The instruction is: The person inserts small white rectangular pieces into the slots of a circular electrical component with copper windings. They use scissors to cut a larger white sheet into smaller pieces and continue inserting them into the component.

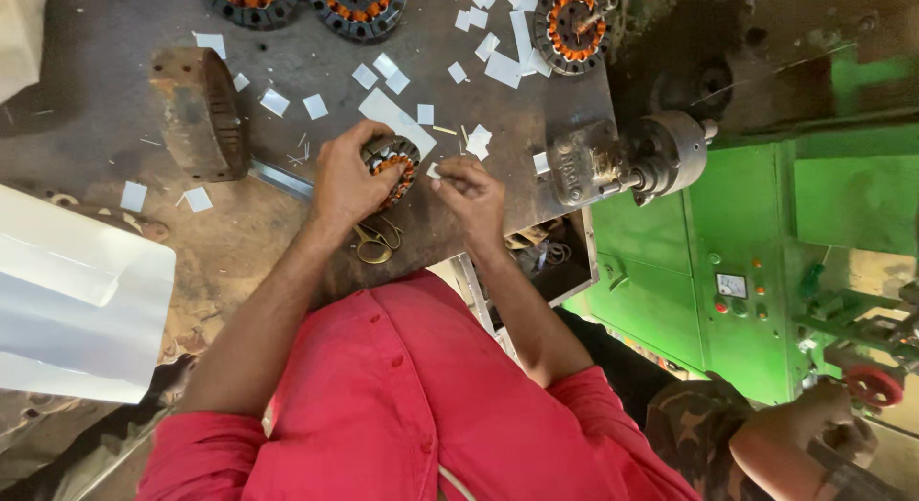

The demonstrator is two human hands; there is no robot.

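So the left hand (347,180) is wrapped over a small wound stator (392,166) with orange copper coils, fingers curled around its rim and holding it down on the worn metal surface (105,80), roughly in the middle of it. The right hand (471,197) sits just beside the stator, fingers pressed together and pinching a little white paper slip (434,171) right at the stator's edge. Loads more cut white paper pieces (383,75) are scattered across the surface above the hands, and three other stators sit along the far edge, one of them up right (572,24). A rusty metal block (196,109) lies off to the left, scissors (376,241) rest just below the left hand, and a green machine (756,271) stands on the right.
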